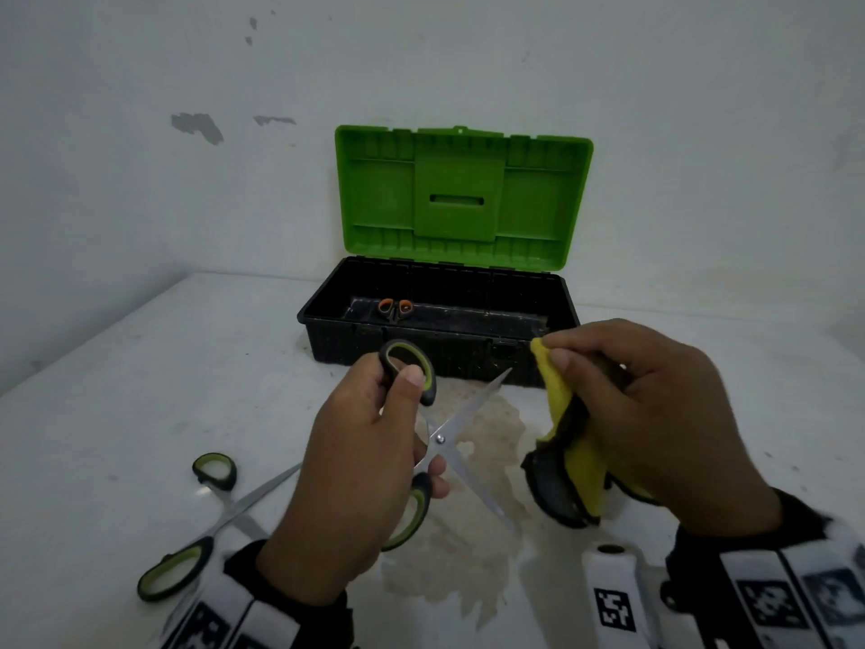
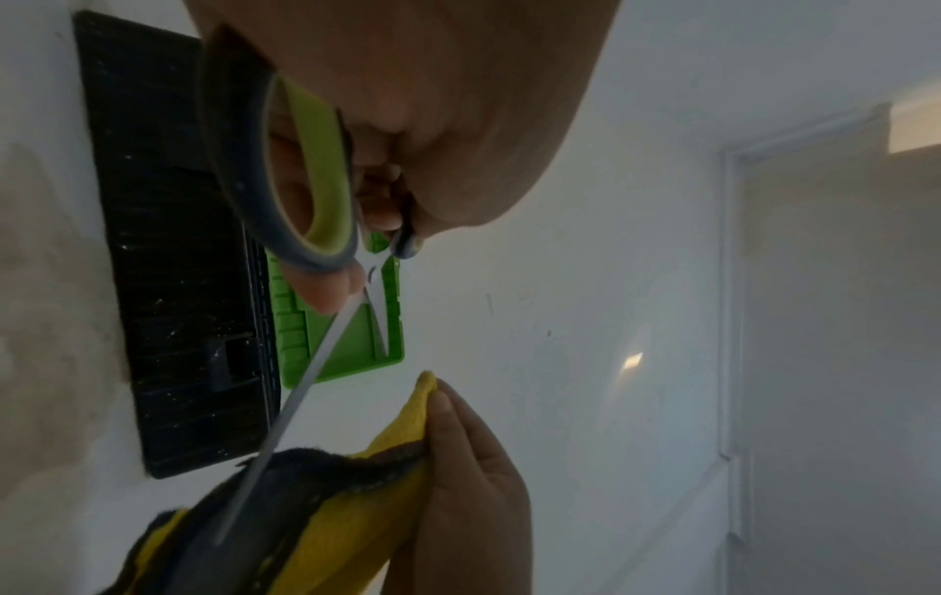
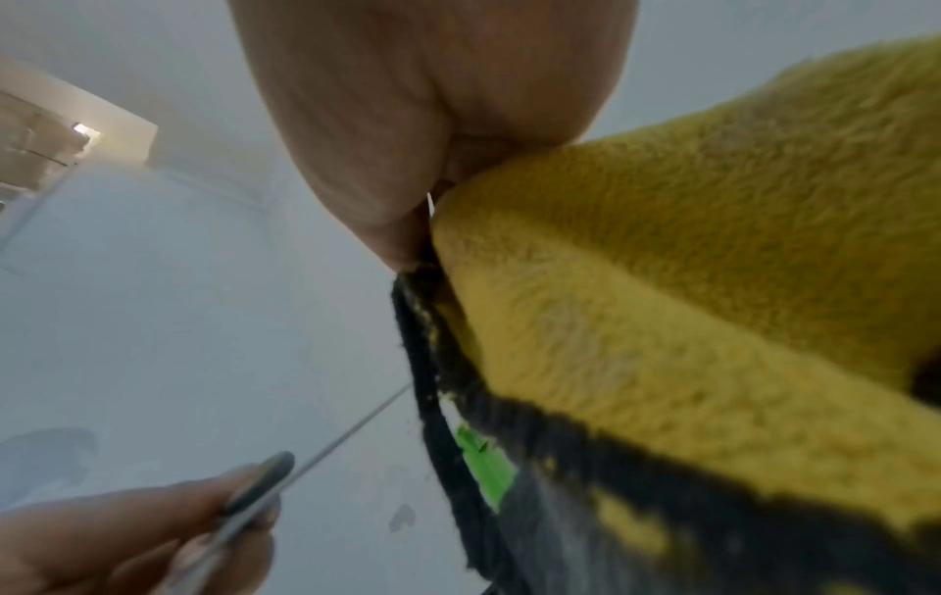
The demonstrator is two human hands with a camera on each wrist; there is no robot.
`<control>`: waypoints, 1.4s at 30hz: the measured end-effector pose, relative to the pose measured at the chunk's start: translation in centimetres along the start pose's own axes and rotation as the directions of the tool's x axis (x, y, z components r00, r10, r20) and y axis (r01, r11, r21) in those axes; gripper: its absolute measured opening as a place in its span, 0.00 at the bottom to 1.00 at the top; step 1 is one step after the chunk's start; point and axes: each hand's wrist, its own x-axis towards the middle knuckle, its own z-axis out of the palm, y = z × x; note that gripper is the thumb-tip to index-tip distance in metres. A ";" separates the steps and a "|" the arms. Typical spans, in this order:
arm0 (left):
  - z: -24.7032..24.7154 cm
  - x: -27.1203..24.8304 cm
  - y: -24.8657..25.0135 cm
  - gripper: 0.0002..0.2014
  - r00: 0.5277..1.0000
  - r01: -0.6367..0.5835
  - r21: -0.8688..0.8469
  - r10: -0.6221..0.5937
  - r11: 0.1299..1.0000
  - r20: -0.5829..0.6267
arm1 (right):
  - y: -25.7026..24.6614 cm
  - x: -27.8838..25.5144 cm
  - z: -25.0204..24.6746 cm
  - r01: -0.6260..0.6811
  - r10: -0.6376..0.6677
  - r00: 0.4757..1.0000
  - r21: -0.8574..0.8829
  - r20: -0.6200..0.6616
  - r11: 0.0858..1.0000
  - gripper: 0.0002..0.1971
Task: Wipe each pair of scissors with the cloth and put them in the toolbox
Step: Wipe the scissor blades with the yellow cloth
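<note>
Gripping open green-handled steel scissors [image 1: 442,440] by the handles, the left hand [image 1: 355,480] faces the right hand [image 1: 655,414], which clutches a yellow-and-black cloth [image 1: 568,454]. Behind, the open black toolbox [image 1: 440,341] (green lid raised) contains small orange-handled scissors [image 1: 395,309]; another green-handled pair [image 1: 206,522] lies on the white table [image 1: 117,391].

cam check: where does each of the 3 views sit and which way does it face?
Head: on the head, looks forward-down at open green-lidded black toolbox; both hands show.
Left wrist: along left hand gripping open green-handled scissors.
Right wrist: along right hand gripping yellow-and-black cloth.
Shared: all three show scissors, cloth and toolbox.
</note>
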 end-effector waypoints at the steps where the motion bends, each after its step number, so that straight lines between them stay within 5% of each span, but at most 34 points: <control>1: 0.1 0.0 -0.1 0.13 1.000 -0.025 0.030 0.025 0.999 0.005 | -0.4 0.0 0.3 0.020 -0.020 0.999 0.001 0.042 1.000 0.06; 6: 0.7 0.0 0.1 0.11 0.986 -0.167 0.183 0.164 0.969 0.031 | -1.7 -0.6 3.2 0.180 -0.156 0.945 -0.057 0.287 0.982 0.10; 19: 0.7 -0.2 -0.4 0.15 0.924 -0.367 0.363 0.380 0.856 0.040 | -2.5 -1.5 4.1 0.236 -0.191 0.936 -0.123 0.296 0.964 0.15; 30: 0.3 -0.6 -0.6 0.11 0.974 -0.226 0.100 0.225 0.969 0.020 | 0.6 -1.2 2.5 0.230 -0.211 0.958 -0.080 0.194 0.970 0.13; 39: -1.4 0.8 -0.1 0.14 0.999 0.020 -0.077 -0.023 0.997 -0.034 | 2.0 -0.7 1.1 -0.055 0.055 0.997 -0.006 0.045 0.998 0.08; 42: -1.7 1.1 0.0 0.15 0.993 0.096 -0.122 -0.103 0.988 -0.052 | 0.3 -1.0 1.2 0.013 -0.017 0.997 0.057 0.069 0.998 0.06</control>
